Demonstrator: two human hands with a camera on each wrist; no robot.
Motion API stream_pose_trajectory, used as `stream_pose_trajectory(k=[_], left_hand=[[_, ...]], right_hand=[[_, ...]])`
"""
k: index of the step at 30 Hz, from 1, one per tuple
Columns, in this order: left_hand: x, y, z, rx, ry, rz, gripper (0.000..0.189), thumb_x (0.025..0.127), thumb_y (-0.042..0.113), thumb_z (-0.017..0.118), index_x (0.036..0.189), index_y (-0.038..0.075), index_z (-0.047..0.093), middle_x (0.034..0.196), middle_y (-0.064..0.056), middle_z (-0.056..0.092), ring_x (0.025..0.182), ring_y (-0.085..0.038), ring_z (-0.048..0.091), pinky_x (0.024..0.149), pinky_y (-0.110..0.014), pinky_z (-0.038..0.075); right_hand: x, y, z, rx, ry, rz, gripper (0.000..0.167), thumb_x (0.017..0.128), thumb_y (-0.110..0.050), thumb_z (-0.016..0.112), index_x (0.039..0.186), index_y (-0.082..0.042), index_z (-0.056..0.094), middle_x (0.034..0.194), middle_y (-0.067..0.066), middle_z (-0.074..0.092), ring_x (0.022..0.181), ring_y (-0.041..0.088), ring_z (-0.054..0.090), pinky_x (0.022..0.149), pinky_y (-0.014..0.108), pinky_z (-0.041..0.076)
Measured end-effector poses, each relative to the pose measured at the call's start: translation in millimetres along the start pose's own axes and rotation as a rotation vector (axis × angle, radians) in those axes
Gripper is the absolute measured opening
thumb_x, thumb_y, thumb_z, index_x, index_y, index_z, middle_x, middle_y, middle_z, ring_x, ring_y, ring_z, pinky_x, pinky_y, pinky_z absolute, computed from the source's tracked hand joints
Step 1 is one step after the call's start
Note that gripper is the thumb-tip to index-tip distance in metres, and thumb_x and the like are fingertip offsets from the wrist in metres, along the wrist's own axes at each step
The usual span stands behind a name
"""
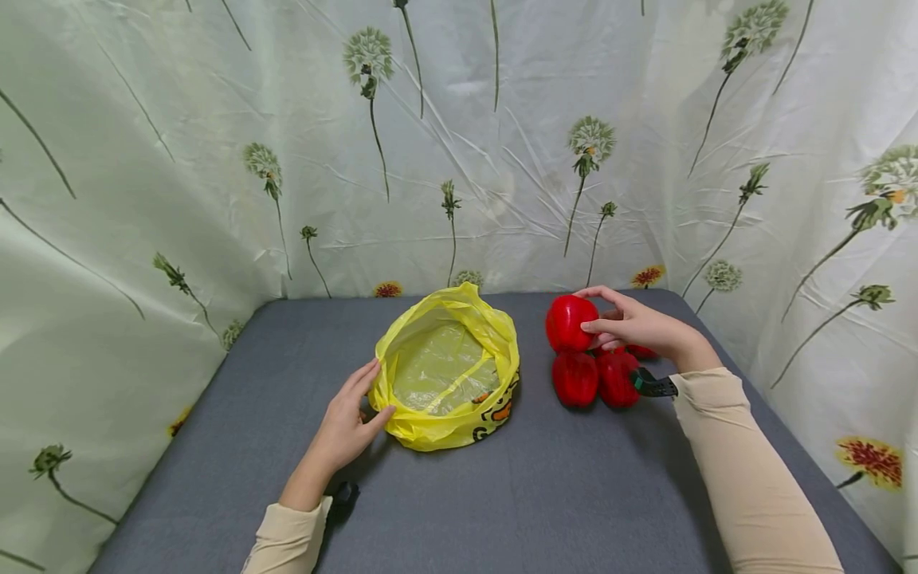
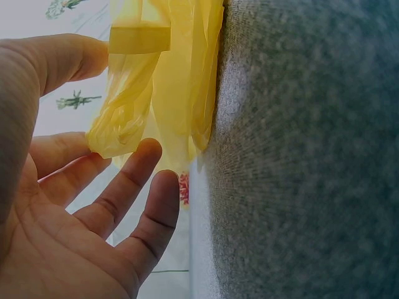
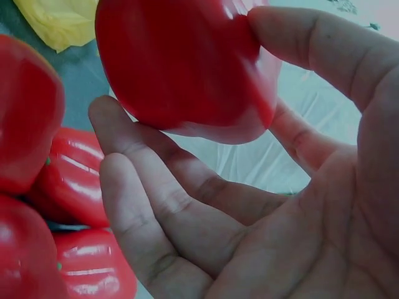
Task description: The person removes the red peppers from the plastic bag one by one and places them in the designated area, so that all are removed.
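Observation:
A yellow plastic bag [image 1: 443,430] with a dark and orange print stands with its mouth wide open. My left hand [image 1: 347,422] rests against the bag's left rim. In the left wrist view its fingers [image 2: 128,184] are spread and loosely bent beside the yellow plastic. At the right, my right hand [image 1: 631,323] pinches a glossy red bell pepper [image 1: 568,323] between thumb and fingers, above other red peppers [image 1: 575,379]. The right wrist view shows the held bell pepper [image 3: 187,68] at the fingertips, with its lower side uncovered.
Several red peppers [image 3: 78,177] lie close together on the grey tabletop [image 1: 502,510], partly hidden by the right hand. A pale curtain [image 1: 502,159] with dandelion prints encloses the back and sides. Dark straps are on both wrists.

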State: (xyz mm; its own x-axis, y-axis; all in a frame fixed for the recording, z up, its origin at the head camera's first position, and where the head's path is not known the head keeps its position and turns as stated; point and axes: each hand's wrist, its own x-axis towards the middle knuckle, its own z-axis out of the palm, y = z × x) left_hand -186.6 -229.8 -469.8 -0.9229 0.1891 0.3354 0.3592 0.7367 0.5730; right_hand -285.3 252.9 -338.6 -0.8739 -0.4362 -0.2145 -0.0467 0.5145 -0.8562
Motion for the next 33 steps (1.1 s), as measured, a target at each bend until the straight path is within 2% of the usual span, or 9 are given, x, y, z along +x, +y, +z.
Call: stream_pose_trajectory(k=[4, 11, 13, 24, 31, 33], left_hand=[[-0.1, -0.6, -0.2, 0.007, 0.000, 0.001, 0.080, 0.098, 0.021, 0.081, 0.163, -0.001, 0.042, 0.170, -0.019, 0.041, 0.125, -0.033, 0.058, 0.070, -0.026, 0.051], [0.0, -0.2, -1.0, -0.001, -0.007, 0.002, 0.080, 0.097, 0.021, 0.081, 0.163, -0.001, 0.041, 0.170, -0.020, 0.041, 0.135, -0.037, 0.057, 0.073, -0.029, 0.053], [0.2, -0.5, -0.9, 0.003, -0.009, 0.002, 0.080, 0.097, 0.021, 0.082, 0.163, -0.001, 0.041, 0.170, -0.020, 0.041, 0.136, -0.037, 0.057, 0.073, -0.029, 0.053], [0.4, -1.4, -0.8, 0.011, -0.013, -0.007, 0.080, 0.097, 0.021, 0.082, 0.163, -0.001, 0.041, 0.170, -0.019, 0.041, 0.129, -0.034, 0.058, 0.073, -0.028, 0.053], [0.3, -0.9, -0.9, 0.013, -0.012, -0.014, 0.080, 0.097, 0.021, 0.082, 0.163, -0.001, 0.042, 0.170, -0.018, 0.042, 0.128, -0.034, 0.059, 0.074, -0.028, 0.053], [0.4, -0.9, -0.9, 0.013, -0.010, -0.012, 0.080, 0.097, 0.021, 0.082, 0.163, -0.001, 0.042, 0.170, -0.019, 0.042, 0.131, -0.035, 0.058, 0.074, -0.029, 0.054]], right_hand=[[-6.8, 4.7, -3.6, 0.021, -0.014, 0.001, 0.066, 0.109, -0.026, 0.065, 0.165, -0.017, 0.031, 0.135, 0.022, 0.065, 0.108, 0.032, 0.075, 0.094, 0.039, 0.062], [-24.0, 13.1, -12.8, 0.029, -0.008, 0.010, 0.064, 0.109, -0.026, 0.065, 0.162, -0.018, 0.032, 0.119, 0.014, 0.068, 0.097, 0.029, 0.074, 0.089, 0.040, 0.064], [-29.1, 16.1, -16.7, 0.030, 0.004, 0.016, 0.063, 0.109, -0.025, 0.065, 0.162, -0.018, 0.031, 0.118, 0.012, 0.068, 0.096, 0.028, 0.074, 0.088, 0.038, 0.063], [-50.6, 36.3, -34.4, 0.023, 0.004, 0.043, 0.060, 0.110, -0.024, 0.061, 0.162, -0.019, 0.030, 0.126, 0.008, 0.067, 0.104, 0.023, 0.072, 0.089, 0.033, 0.062], [-61.6, 51.5, -42.9, 0.036, -0.008, 0.060, 0.054, 0.112, -0.020, 0.058, 0.159, -0.024, 0.032, 0.117, 0.007, 0.069, 0.093, 0.018, 0.071, 0.087, 0.032, 0.062], [-65.1, 56.5, -44.9, 0.043, -0.009, 0.067, 0.052, 0.112, -0.019, 0.057, 0.158, -0.026, 0.033, 0.118, 0.003, 0.070, 0.096, 0.018, 0.072, 0.087, 0.032, 0.063]])
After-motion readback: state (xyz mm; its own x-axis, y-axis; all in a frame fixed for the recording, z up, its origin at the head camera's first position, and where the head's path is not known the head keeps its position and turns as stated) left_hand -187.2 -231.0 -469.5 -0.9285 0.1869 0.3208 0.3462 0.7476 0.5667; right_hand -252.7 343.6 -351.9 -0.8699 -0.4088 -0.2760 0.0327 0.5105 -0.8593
